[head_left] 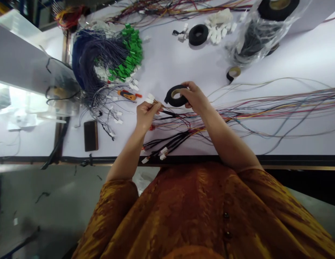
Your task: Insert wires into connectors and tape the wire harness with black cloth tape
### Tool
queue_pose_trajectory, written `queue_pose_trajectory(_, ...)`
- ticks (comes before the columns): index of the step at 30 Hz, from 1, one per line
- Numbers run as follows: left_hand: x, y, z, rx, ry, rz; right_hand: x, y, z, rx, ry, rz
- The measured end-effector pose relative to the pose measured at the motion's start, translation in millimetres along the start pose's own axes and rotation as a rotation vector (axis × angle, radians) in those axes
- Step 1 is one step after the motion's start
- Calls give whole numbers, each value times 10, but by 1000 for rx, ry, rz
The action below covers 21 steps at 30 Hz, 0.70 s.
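Note:
My left hand [146,114] is closed in a pinch on thin wires just behind a white connector [150,98]. In my right hand [193,96] is a roll of black tape [170,94], gripped by its ring, with its loose end toward the left hand. Beneath both hands runs a wire harness [181,116], parts of it wrapped in black. Several black-wrapped branches [170,139] with white connectors [163,153] at their tips lie nearer the table's front edge. Whether the tape touches the pinched wires I cannot tell.
Bundled dark blue wires [88,54] with green connectors [132,46] lie at the back left. Near them are an orange-black cutter [126,95] and a dark phone [91,136]. Another tape roll [198,35], a small roll [233,73] and a plastic bag [254,39] sit at the back right.

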State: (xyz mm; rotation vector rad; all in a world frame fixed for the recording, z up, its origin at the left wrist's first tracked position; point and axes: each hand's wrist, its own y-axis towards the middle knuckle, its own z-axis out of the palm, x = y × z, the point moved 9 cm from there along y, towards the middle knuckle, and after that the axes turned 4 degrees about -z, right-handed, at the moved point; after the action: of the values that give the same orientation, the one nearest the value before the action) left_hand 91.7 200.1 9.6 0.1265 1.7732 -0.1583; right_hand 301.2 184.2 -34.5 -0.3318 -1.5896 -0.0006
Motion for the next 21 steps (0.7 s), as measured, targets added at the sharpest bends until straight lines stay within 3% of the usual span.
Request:
queue_pose_trajectory(4, -23, 84, 26, 19, 53, -9, 109, -144, 145, 74, 189, 22)
queue_pose_trajectory(15, -97, 141, 133, 87, 140, 5, 50, -264, 29, 23, 166, 39)
queue_pose_trajectory(18, -113, 176, 106, 53, 174, 35, 71, -496, 84, 38, 142, -30)
queue_pose_trajectory(21, -146, 214, 131, 86, 210, 46, 128, -898, 271, 99, 67, -201)
